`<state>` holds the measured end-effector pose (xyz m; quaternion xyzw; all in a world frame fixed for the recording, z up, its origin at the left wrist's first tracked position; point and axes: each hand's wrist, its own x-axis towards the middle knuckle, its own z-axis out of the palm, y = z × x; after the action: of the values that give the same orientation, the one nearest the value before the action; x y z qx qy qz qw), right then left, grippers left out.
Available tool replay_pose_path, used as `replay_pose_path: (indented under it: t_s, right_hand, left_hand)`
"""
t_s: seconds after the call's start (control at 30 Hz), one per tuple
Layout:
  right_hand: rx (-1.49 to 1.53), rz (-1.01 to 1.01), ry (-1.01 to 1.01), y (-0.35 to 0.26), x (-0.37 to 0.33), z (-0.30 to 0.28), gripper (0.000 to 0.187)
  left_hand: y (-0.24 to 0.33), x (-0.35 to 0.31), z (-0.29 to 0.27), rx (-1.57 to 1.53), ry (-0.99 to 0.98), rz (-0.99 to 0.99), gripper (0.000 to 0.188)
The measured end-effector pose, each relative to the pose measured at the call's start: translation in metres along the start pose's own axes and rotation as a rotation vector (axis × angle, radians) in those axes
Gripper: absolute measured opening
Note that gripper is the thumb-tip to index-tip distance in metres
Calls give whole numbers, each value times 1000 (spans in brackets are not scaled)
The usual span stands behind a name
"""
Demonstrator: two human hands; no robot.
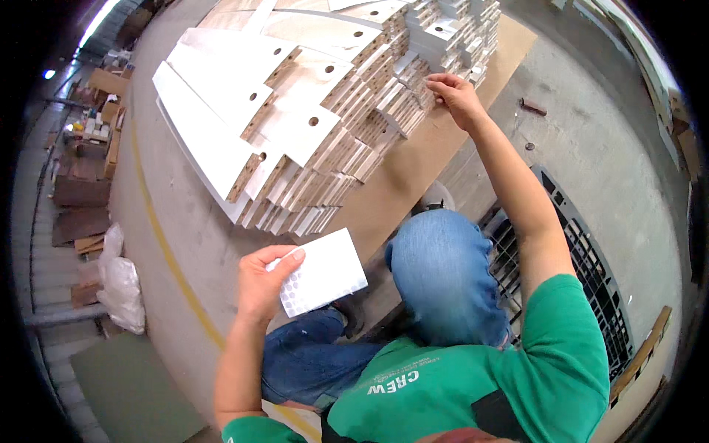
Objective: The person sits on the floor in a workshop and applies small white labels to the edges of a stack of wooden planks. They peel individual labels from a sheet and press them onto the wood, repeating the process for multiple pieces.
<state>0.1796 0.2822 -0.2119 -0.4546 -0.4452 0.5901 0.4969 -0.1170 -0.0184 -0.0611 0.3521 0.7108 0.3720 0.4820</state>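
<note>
My left hand grips a white sheet by its left side, thumb on top. Rows of small round greyish dots, like stickers, cover the sheet's lower left part; the rest looks plain white. Farther off and to the right, my right hand reaches to the end of a big stack of white panels. Its thumb and forefinger are pinched together close to the panel edges, and whatever sits between them is too small to make out. The panels have stepped, notched ends with brown raw edges, and several show a round dark hole.
Brown cardboard lies under the stack and juts out on its right. A black plastic pallet is beside my right knee. Boxes and boards line the left wall, with a clear plastic bag and a yellow floor line nearby.
</note>
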Motion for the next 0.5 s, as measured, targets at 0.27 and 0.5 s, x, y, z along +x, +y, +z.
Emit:
replay_pose_path:
  t_s: [0.27,0.5]
  right_hand:
    - [-173,-110,88,40,39,17,20]
    - [-225,-114,118,44,48,16,19]
  left_hand:
    - [-9,20,8,124,-48,-24,16]
    - [-13,30,13,167,-109,-67,17]
